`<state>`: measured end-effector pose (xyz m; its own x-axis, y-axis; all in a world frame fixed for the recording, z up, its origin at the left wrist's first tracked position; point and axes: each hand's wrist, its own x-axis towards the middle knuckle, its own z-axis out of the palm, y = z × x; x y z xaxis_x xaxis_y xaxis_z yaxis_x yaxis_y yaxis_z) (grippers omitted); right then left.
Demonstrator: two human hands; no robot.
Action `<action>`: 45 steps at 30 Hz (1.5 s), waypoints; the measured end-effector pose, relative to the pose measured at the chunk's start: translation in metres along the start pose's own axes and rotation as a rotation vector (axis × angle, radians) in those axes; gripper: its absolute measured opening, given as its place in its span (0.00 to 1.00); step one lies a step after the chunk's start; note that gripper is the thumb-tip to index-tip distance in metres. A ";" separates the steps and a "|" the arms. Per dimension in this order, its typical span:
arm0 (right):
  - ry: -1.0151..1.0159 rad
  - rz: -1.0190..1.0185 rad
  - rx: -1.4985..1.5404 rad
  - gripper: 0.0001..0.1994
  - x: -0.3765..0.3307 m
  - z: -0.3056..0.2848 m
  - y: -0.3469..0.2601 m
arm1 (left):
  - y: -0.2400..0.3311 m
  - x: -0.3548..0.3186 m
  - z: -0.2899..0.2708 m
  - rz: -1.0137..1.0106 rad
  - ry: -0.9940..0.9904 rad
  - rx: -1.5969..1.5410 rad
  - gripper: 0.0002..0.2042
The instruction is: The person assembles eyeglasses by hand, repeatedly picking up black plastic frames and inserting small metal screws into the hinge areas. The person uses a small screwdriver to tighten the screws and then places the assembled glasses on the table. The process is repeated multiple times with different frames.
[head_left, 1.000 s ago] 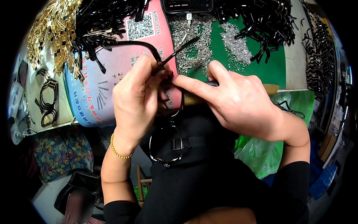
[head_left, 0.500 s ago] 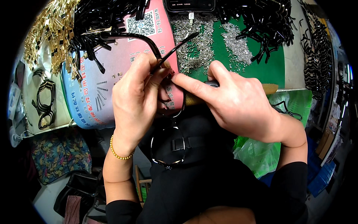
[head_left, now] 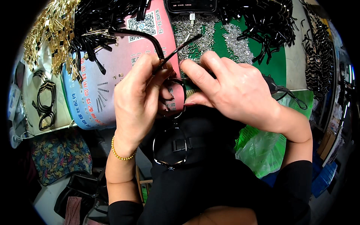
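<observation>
My left hand (head_left: 135, 90) is closed round a dark eyeglass frame (head_left: 152, 38), pinching it near a hinge. Two black temples stick up past the fingers, crossing each other, while a round rim hangs below against my black clothing. From the right, my right hand (head_left: 236, 90) grips a black corded screwdriver (head_left: 270, 84), its body mostly hidden in the palm. The thin shaft points left at the hinge area between my hands. Whether its tip touches a screw there, I cannot tell.
Small silver screws (head_left: 238, 45) lie heaped on the green mat (head_left: 275, 69). Black temples (head_left: 262, 22) are piled at back right, gold parts (head_left: 50, 33) at back left. A phone (head_left: 192, 5) with a cable stands at the back; eyeglass frames (head_left: 45, 99) lie left.
My right index finger has drawn back from the hinge, and the screwdriver in my right hand has swung in with its shaft toward it. The left hand has barely moved.
</observation>
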<state>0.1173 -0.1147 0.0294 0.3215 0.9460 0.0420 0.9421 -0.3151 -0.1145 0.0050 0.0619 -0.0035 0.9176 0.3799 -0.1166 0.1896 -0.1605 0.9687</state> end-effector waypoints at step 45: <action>-0.116 -0.123 0.320 0.33 -0.013 -0.005 -0.003 | -0.033 -0.051 -0.012 0.486 0.172 0.199 0.11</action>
<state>0.1105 -0.1265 0.0345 0.1772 0.9835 -0.0356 0.8897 -0.1755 -0.4215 -0.0524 0.0587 -0.0271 0.8488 0.3596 0.3876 -0.1641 -0.5178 0.8396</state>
